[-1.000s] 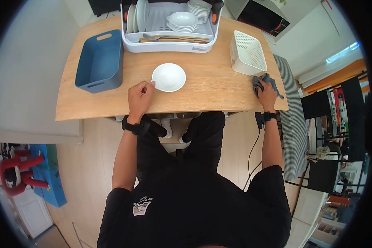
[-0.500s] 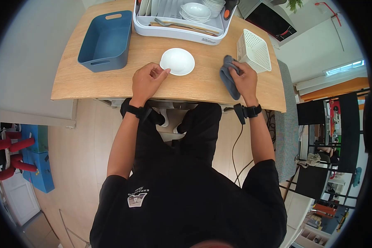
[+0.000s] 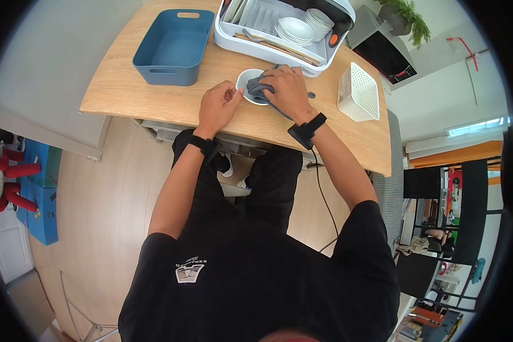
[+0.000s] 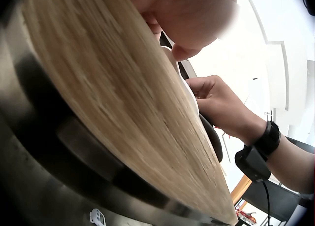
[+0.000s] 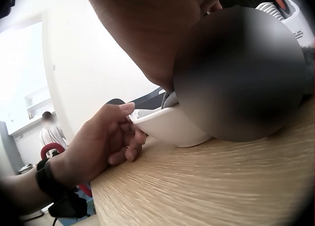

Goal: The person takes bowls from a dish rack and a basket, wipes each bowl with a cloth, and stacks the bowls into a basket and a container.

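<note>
A white bowl stands on the wooden table in front of the person. At its left rim, the left hand pinches the edge; in the right wrist view the thumb lies over the rim of the bowl and the other fingers curl below. The right hand grips a bunched grey cloth inside the bowl, and a loose end trails past the rim. A dark blurred disc covers much of the right wrist view. Both hands show close together at the bowl in the left wrist view.
Behind the bowl stands a white dish rack with plates, stacked bowls and chopsticks. A blue bin is at the left, a white perforated basket at the right. A cable hangs from the right wrist strap.
The right hand has carried the grey cloth leftward from beside the basket into the bowl. The left hand has come to the bowl's rim and now holds it. The head view has shifted.
</note>
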The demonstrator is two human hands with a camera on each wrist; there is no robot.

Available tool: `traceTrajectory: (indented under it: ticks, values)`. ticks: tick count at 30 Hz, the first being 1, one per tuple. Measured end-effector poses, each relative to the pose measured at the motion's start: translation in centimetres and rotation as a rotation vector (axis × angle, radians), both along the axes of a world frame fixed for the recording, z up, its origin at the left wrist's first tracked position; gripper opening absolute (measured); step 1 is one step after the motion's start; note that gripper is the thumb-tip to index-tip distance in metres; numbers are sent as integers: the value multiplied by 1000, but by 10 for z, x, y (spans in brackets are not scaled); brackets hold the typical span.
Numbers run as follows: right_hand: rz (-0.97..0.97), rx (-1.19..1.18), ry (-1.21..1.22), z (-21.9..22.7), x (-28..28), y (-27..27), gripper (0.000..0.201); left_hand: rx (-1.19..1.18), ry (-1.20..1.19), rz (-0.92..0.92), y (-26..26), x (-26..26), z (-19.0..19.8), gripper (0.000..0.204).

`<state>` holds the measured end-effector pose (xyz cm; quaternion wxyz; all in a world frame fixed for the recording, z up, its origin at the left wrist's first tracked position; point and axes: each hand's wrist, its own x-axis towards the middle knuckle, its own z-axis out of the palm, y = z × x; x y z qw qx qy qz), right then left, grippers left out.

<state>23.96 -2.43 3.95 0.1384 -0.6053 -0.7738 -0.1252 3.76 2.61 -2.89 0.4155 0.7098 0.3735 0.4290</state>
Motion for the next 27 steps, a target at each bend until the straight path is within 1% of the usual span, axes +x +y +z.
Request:
traceTrajectory:
  ticks: [3, 7, 9, 13, 15, 17, 19, 21, 23, 25, 27]
  values:
    - [62, -47, -69, 1, -4, 6, 19, 16, 40, 15, -2, -1, 3, 31]
    - [56, -100, -75, 4, -4, 11, 13, -2, 52, -1, -4, -1, 6, 30]
    - [29, -212, -56, 11, -6, 12, 16, 58, -50, -6, -4, 0, 3, 26]
    - [78, -156, -24, 14, -14, 9, 15, 90, -66, -4, -6, -2, 9, 27]
    - [118, -113, 39, 9, -17, 11, 15, -1, -27, -22, -5, -3, 10, 32]
    - [120, -82, 31, 10, -22, 9, 15, 13, -82, -10, -1, -1, 1, 30]
    - [136, -29, 91, 7, -24, 10, 12, 5, -32, -5, -2, -3, 0, 28]
    - [117, -1, 58, 7, -27, 13, 10, 2, -53, -10, -5, -3, 4, 25]
    - [55, 59, 17, 8, -29, 14, 8, -9, -65, 8, -8, -3, 8, 23]
    - [31, 85, 7, 4, -28, 15, 8, 0, -70, 11, -5, -2, 1, 21]
    - [4, 106, 0, 2, -26, 14, 7, 4, -72, 10, -6, -1, 4, 20]
